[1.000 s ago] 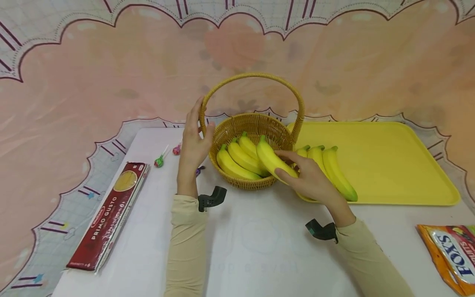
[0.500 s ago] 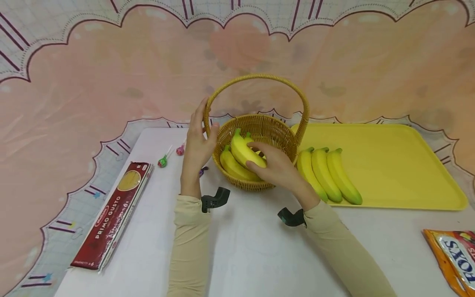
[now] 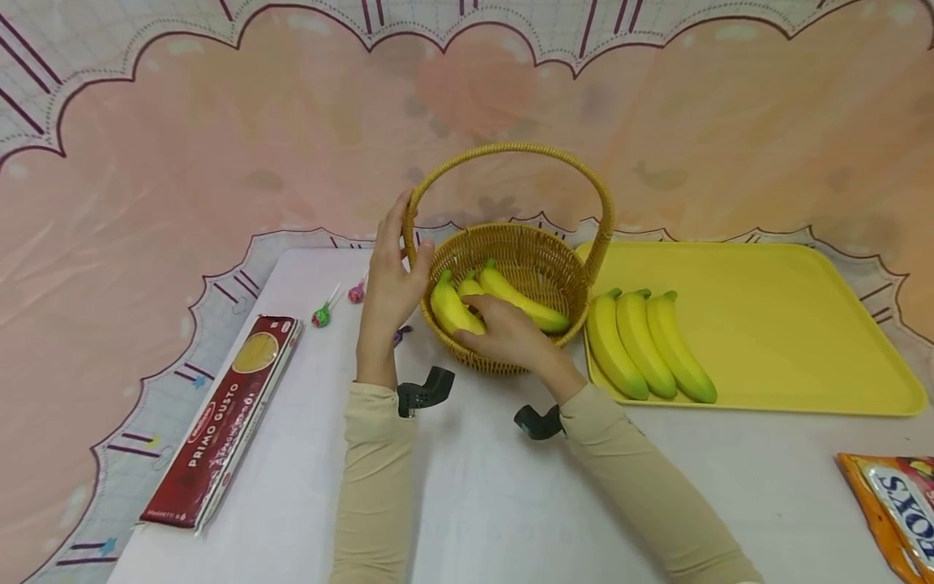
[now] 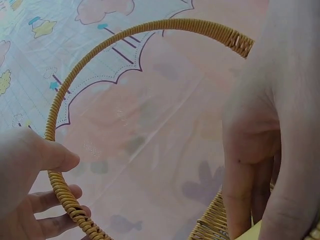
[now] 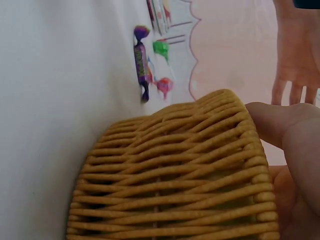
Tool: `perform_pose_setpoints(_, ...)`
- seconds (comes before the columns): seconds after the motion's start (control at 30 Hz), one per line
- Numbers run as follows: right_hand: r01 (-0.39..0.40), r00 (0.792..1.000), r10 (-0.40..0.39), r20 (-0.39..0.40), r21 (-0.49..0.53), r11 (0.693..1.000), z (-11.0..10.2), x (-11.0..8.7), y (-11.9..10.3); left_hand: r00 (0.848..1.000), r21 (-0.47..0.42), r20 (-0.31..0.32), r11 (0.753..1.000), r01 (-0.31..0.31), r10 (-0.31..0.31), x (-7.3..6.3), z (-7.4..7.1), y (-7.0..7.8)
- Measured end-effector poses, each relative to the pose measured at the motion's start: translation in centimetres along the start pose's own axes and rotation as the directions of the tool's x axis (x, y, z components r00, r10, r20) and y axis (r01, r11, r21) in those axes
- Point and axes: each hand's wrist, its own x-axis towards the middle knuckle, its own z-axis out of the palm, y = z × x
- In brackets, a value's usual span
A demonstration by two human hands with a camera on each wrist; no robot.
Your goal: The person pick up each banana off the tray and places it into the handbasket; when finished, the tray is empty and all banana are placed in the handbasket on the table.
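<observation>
Banana (image 3: 451,305): at nine o'clock in basket (image 3: 543,261), pinched by fingers of right hand (image 3: 505,331). Handle (image 3: 511,148): held by left hand (image 3: 392,290), thumb and fingers round it. Tray (image 3: 788,324): set at basket's three o'clock.

Green-tipped yellow bananas (image 3: 451,307), golden-brown woven basket (image 3: 536,264)

Six bananas (image 3: 645,345) showing, one basket (image 3: 525,245) standing
Inside it three are showing; to its left two lollipops (image 3: 321,316), one candy (image 5: 141,62), one packet (image 3: 221,426) are lying; right, one tray (image 3: 766,324) holding three, one bag (image 3: 905,511).
</observation>
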Motion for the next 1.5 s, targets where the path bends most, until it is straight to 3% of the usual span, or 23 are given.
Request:
perform_pose_setpoints(0.3, 0.019, 1.0, -0.021, 0.021, 0.071, 0.997, -0.4, -0.8, 0.6, 1.0, 0.003, 0.016, 1.0, 0.011, -0.012, 0.1, 0.1, 0.2)
perform_pose_setpoints(0.6, 0.048, 0.992, -0.033, -0.122, 0.124, 0.991, -2.6, -3.6, 2.6, 0.999, 0.011, 0.005, 0.999, 0.032, -0.032, 0.0, 0.1, 0.2)
perform_pose_setpoints(0.8, 0.096, 0.965, -0.059, -0.257, 0.132, 0.987, -4.3, -6.2, 4.9, 1.0, -0.004, -0.009, 1.0, 0.02, -0.021, -0.1, 0.2, 0.1)
perform_pose_setpoints(1.03, 0.086, 0.908, -0.046, -0.416, 0.078, 0.993, -6.2, -9.5, 7.9, 1.0, -0.008, -0.015, 1.0, 0.012, -0.012, -0.1, 0.4, 0.0)
perform_pose_setpoints(1.2, 0.026, 0.887, 0.007, -0.463, 0.065, 0.998, -7.4, -11.5, 10.3, 1.0, -0.006, -0.015, 1.0, 0.018, -0.018, 0.0, 0.2, 0.1)
perform_pose_setpoints(1.4, -0.088, 0.888, 0.109, -0.447, 0.068, 0.994, -8.3, -14.1, 13.0, 1.0, -0.011, -0.01, 1.0, 0.024, -0.024, 0.1, 0.3, 0.2)
perform_pose_setpoints(1.5, -0.164, 0.901, 0.177, -0.397, 0.065, 0.984, -8.6, -15.3, 14.3, 0.999, -0.009, -0.003, 0.999, 0.033, -0.033, 0.1, 0.4, 0.2)
